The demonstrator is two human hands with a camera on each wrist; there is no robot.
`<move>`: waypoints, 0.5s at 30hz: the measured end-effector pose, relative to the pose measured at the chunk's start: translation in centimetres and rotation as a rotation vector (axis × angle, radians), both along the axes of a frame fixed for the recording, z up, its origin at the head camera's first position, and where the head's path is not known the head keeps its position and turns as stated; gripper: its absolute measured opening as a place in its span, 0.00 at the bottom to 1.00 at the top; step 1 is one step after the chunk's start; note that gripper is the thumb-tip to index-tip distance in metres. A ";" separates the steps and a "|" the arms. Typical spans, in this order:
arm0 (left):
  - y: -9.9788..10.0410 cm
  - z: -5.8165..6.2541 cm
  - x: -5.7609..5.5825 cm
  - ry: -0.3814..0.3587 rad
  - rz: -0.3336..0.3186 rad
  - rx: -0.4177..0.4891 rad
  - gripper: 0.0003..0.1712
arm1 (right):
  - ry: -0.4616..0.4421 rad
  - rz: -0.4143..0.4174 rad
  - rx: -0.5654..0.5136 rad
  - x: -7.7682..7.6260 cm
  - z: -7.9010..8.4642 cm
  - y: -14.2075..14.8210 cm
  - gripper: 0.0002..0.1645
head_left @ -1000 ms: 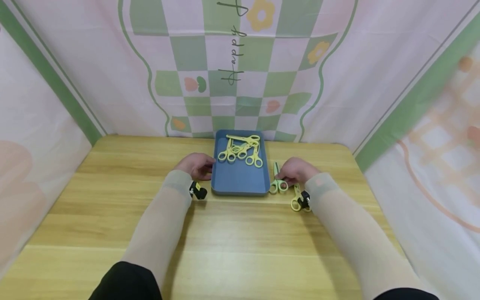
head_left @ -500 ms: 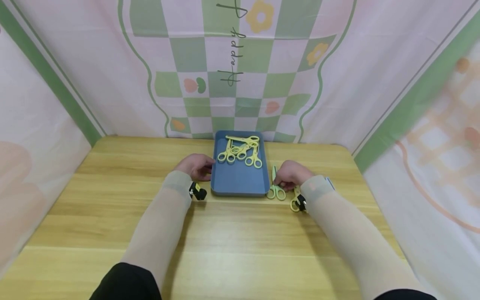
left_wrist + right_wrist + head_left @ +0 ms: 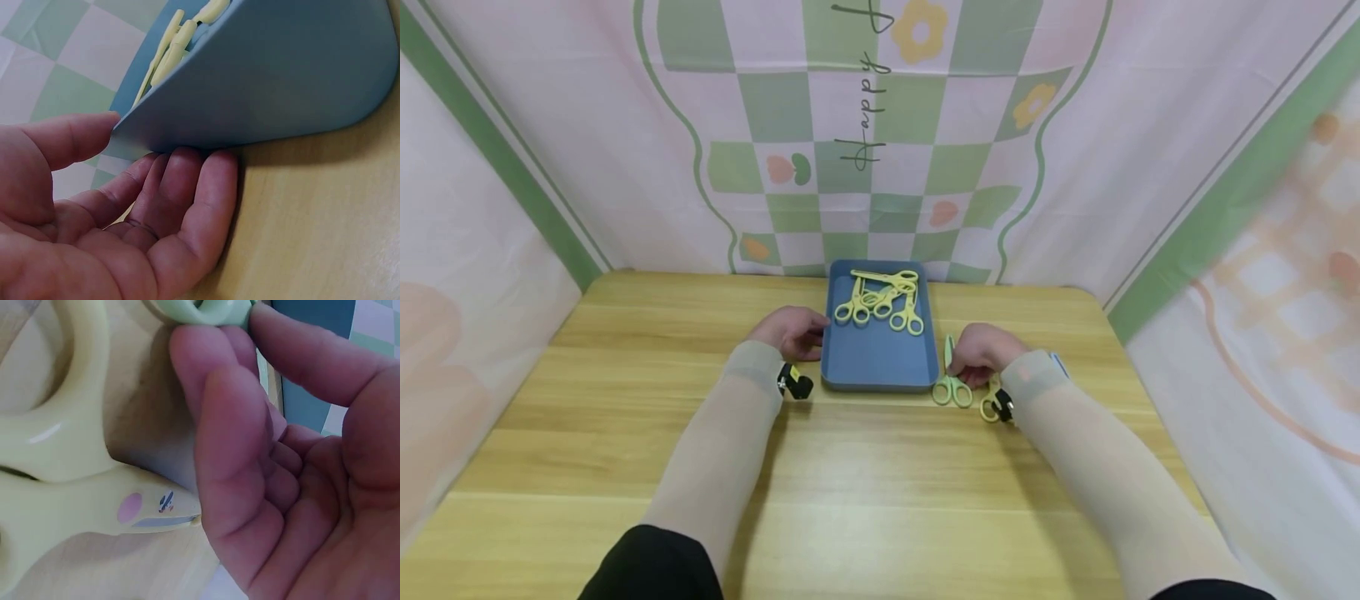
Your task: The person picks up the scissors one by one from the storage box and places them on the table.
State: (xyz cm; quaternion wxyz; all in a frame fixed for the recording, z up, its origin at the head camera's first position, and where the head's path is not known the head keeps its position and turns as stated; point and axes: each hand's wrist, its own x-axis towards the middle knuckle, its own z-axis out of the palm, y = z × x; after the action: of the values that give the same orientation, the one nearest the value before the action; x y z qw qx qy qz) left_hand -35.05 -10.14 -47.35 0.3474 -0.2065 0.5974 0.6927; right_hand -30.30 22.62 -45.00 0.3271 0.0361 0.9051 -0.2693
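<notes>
A blue-grey tray [image 3: 880, 358] lies on the table with several yellow scissors [image 3: 853, 310] towards its far end. My left hand [image 3: 795, 332] holds the tray's left side; in the left wrist view the thumb [image 3: 81, 136] meets the rim and curled fingers [image 3: 215, 194] press under the wall. Just right of the tray, my right hand [image 3: 987, 348] pinches pale green scissors [image 3: 951, 382], handles towards me and blades pointing away. Only a handle of these green scissors [image 3: 209, 311] shows in the right wrist view. Below that hand lie yellow scissors [image 3: 87, 494], partly covered by the wrist in the head view.
The wooden table [image 3: 850, 500] ends at a patterned cloth [image 3: 902, 108] hung behind the tray. More cloth hangs at both sides. Small black cameras [image 3: 793, 382] are strapped to the wrists.
The right hand has shifted a little left and towards me, bringing the green scissors with it, now beside the tray's near right corner. The left hand and tray have stayed in place.
</notes>
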 end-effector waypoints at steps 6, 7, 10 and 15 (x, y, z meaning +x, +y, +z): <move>0.0 -0.1 0.1 0.004 -0.002 -0.008 0.15 | -0.021 0.015 0.034 0.5 0.2 -0.1 0.07; 0.1 -0.1 0.1 0.003 -0.001 -0.008 0.15 | -0.023 0.016 0.036 0.5 0.2 -0.1 0.07; 0.0 0.0 0.1 -0.006 0.006 -0.003 0.15 | -0.026 0.016 0.041 0.7 0.2 -0.1 0.07; 0.0 0.2 0.1 -0.017 0.020 0.007 0.14 | -0.021 0.022 0.039 0.9 0.2 0.0 0.07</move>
State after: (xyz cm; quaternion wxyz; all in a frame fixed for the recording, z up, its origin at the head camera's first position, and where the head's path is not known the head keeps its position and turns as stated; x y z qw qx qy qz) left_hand -34.94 -10.17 -47.14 0.3462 -0.2174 0.5898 0.6965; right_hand -29.40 22.60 -44.80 0.3387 0.0354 0.9071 -0.2475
